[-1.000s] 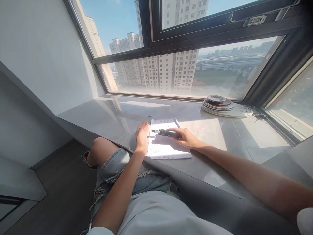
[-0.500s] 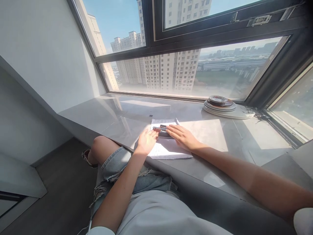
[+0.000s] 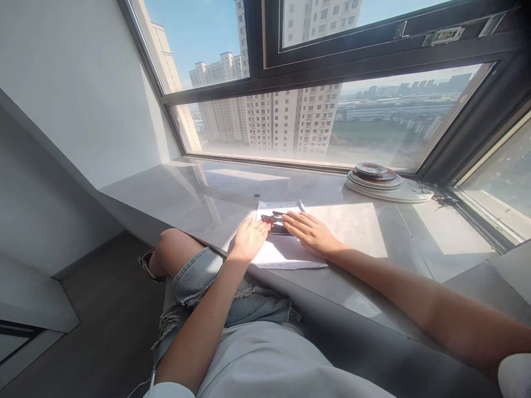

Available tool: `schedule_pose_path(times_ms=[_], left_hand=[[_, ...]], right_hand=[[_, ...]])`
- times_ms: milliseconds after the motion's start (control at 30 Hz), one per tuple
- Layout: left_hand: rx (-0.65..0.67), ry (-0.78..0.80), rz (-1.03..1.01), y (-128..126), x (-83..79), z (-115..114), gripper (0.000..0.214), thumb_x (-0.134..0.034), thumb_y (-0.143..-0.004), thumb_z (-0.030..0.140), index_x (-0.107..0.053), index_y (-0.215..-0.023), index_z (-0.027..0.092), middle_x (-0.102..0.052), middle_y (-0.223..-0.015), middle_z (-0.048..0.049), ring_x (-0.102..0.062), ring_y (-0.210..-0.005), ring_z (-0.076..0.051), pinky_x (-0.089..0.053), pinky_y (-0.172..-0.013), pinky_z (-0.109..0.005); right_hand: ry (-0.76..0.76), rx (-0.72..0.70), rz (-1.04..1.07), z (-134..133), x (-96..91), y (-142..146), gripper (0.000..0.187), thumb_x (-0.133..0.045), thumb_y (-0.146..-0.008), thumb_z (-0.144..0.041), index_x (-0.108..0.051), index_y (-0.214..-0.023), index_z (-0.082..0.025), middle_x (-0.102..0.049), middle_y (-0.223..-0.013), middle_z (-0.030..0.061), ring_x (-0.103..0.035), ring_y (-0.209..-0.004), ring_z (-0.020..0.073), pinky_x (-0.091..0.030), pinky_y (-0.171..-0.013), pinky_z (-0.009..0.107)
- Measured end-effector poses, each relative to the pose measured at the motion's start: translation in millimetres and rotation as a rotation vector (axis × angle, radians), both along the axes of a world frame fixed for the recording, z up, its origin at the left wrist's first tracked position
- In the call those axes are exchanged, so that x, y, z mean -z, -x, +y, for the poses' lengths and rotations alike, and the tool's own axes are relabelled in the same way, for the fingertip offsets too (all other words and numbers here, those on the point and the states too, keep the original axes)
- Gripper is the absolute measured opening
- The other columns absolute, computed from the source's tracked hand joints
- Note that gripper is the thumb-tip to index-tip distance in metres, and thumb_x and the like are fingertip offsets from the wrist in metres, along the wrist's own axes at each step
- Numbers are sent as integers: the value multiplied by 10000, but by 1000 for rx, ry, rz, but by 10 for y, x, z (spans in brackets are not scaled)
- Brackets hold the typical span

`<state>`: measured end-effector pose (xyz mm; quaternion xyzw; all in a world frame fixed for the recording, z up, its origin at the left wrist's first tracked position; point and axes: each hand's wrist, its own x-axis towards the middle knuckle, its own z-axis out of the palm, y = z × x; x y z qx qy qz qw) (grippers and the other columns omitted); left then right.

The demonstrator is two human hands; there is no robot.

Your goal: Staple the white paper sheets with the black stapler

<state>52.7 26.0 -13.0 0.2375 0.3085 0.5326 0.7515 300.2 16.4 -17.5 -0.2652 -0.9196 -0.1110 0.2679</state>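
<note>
My left hand (image 3: 249, 240) is over the left side of a sheaf of white paper (image 3: 290, 257) with lines of writing. Its fingers close on the left end of a slim dark object (image 3: 277, 214), whose exact kind is too small to make out. From the right, my right hand (image 3: 311, 232) reaches over the same paper, fingers close together, at the object's other end. Between the hands the object shows dark bars and a brownish glint. A dark flat rectangle (image 3: 282, 230) lies on the paper beneath, partly covered by my right fingers.
The paper rests on a glossy grey window ledge (image 3: 178, 199). A small black piece (image 3: 256, 195) lies behind it. Stacked round plates or discs (image 3: 373, 179) stand at the right by the window frame (image 3: 298, 160), with a dark tangle (image 3: 446, 200) beside them. My knee (image 3: 174, 243) is below the ledge's front edge.
The slim object has turned slightly between my fingers, and a brownish glint shows where it looked grey before. Both hands stay nearly in place; the view has shifted a little.
</note>
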Motion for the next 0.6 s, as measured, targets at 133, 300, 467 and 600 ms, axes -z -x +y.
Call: schedule_pose_path(times_ms=[133, 300, 467, 600], left_hand=[[53, -115, 42, 8, 23, -2, 443, -311, -1058, 338, -692, -1083, 115, -643, -1358, -229, -569, -1371, -288, -448, -1181, -379], [40, -93, 37, -7, 9, -20, 425, -340, -1048, 356, -708, -1028, 144, -688, -1263, -209, -576, -1370, -278, -424, -1209, -356], [19, -107, 70, -16, 0, -35, 326, -407, -1013, 291, -714, -997, 181, -721, -1228, -180, -563, -1392, -290, -413, -1236, -421], [49, -164, 129, 1, 49, -17, 196, -536, -895, 163, -698, -999, 198, -691, -1328, -145, -531, -1433, -277, -438, -1233, -400]], right_hand=[[6, 6, 40, -5, 3, 4, 484, -390, -1016, -97, -624, -1427, -200, -596, -1494, 119, -489, -1458, 297, -444, -1170, 593], [-13, 45, 57, 22, 37, 6, 521, -435, -948, -68, -631, -1417, -184, -595, -1497, 121, -501, -1436, 326, -433, -1160, 617], [92, 141, 300, 49, 44, 87, 462, -525, -868, -101, -712, -1280, -193, -683, -1380, 131, -606, -1298, 338, -505, -1090, 575], [428, 363, 684, 0, -9, 186, 305, -660, -845, -242, -745, -1134, -194, -777, -1032, 100, -714, -904, 296, -593, -801, 456]])
